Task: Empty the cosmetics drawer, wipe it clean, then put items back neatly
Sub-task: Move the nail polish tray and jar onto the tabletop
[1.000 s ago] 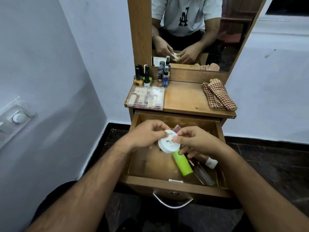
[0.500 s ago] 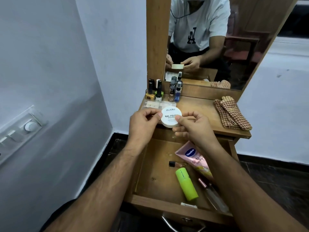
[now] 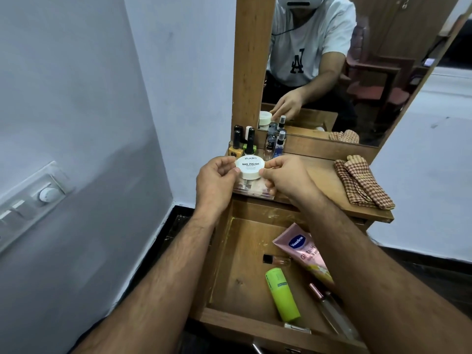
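Drawer (image 3: 245, 251): pulled open, still holding a pink tube (image 3: 304, 251) and green bottle (image 3: 282, 295)
White jar (image 3: 249, 167): above the dresser top (image 3: 319, 180)
Left hand (image 3: 217, 182): fingers pinching jar
Right hand (image 3: 286, 177): fingers pinching jar

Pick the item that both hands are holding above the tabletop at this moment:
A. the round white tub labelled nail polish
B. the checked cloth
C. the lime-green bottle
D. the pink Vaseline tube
A. The left hand and right hand pinch the white tub from either side, while the green bottle and Vaseline tube lie in the open drawer and the checked cloth sits on the tabletop.
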Demonstrator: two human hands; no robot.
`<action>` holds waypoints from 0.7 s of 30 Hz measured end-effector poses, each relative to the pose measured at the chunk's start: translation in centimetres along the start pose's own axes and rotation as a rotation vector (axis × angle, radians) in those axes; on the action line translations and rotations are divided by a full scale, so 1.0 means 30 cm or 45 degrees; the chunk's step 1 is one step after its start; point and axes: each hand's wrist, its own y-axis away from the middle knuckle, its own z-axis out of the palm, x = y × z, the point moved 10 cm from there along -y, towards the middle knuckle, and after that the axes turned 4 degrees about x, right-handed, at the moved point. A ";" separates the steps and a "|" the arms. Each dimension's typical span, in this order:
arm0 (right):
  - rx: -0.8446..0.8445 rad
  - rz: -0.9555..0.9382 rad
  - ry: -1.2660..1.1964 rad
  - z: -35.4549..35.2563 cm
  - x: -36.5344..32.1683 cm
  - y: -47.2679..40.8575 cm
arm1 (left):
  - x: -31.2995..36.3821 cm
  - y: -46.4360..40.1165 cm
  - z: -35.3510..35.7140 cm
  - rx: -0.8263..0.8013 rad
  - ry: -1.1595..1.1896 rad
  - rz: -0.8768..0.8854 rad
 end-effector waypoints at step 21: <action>-0.039 -0.044 0.905 -0.363 0.330 0.297 | -0.062 0.362 0.348 -0.850 -0.942 0.457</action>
